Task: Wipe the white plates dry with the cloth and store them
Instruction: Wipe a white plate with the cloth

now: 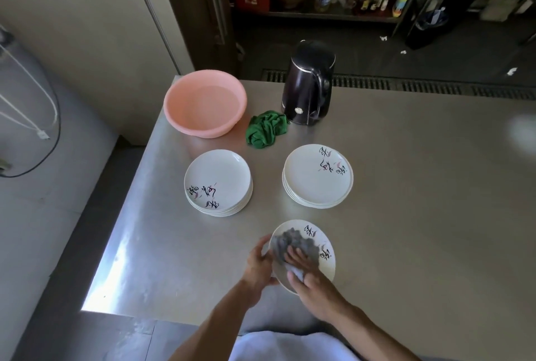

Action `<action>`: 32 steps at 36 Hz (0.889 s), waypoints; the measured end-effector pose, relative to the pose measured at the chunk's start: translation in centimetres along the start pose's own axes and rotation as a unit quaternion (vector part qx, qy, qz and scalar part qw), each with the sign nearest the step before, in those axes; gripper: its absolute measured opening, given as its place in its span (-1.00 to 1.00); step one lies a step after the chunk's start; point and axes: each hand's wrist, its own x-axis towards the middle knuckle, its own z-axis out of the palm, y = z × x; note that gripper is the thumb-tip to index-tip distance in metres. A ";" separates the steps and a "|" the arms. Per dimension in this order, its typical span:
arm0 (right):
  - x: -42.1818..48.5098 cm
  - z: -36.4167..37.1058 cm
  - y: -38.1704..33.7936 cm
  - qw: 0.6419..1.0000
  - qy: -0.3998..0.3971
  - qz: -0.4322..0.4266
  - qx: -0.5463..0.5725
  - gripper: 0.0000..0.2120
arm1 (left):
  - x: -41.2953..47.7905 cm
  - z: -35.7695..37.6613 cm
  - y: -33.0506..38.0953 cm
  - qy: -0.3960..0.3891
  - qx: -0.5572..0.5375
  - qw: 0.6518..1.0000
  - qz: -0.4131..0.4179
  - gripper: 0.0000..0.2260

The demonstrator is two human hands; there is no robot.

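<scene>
**Plate under the grey cloth, 2 stacks waiting beyond**

The left hand [261, 262] grips the left rim of 1 white plate [322, 237], its fingers curled round the edge. The plate is tilted up towards the person, over the near part of the steel table [420, 186]. The right hand [311, 279] holds a bunched grey cloth [295, 243] between thumb and fingers and presses it onto the plate's face. On the part of the plate just beyond the right hand's fingers are black brush-style characters with small pinkish strokes; they cannot be read.

Beyond the left hand stands the left stack [217, 178] of white plates, with the same black writing on the side of the top plate nearest the hands. Beyond the right hand stands the right stack [313, 183], its writing on the far side. The 2 stacks are well apart.

Further out, between them, lies a crumpled green cloth [266, 128]. A pink basin [188, 111] sits beyond the left stack. A dark kettle [307, 85] stands just beside the green cloth, with a small round badge near its base, too small to read.
</scene>
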 end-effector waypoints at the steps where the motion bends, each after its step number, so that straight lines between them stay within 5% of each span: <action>1: -0.5 0.0 1.2 0.998 0.011 0.017 -0.062 -0.48 | -0.1 -0.2 -0.1 0.006 0.002 1.000 0.004 -0.67; 4: -0.4 -0.2 2.4 0.976 0.037 0.127 -0.171 -0.40 | -0.5 -0.3 -0.3 0.002 0.017 1.000 0.018 -0.71; 8: 2.5 -0.3 -0.2 0.973 0.051 0.209 -0.081 -0.44 | -1.0 0.3 -0.5 -0.021 0.013 0.999 0.023 -0.71; 14: 3.0 0.6 -2.1 1.000 0.002 0.012 -0.016 -0.47 | -1.2 0.5 -1.1 -0.030 0.010 0.999 0.010 -0.64; 19: 2.5 0.1 0.7 0.959 0.050 0.162 -0.228 -0.42 | -1.0 -0.1 -1.8 -0.005 -0.008 1.000 0.018 -0.68; 21: 2.7 0.3 0.5 0.954 0.061 0.196 -0.219 -0.41 | -1.0 -0.2 -1.6 -0.008 -0.003 1.000 0.022 -0.68; 28: 1.9 0.8 -0.4 0.994 0.002 -0.036 -0.107 -0.47 | -0.9 0.2 -1.1 -0.013 -0.006 1.000 -0.001 -0.67; 32: 2.8 0.2 0.3 0.975 0.036 0.106 -0.190 -0.45 | -0.8 0.0 -1.9 0.034 -0.058 0.998 -0.002 -0.69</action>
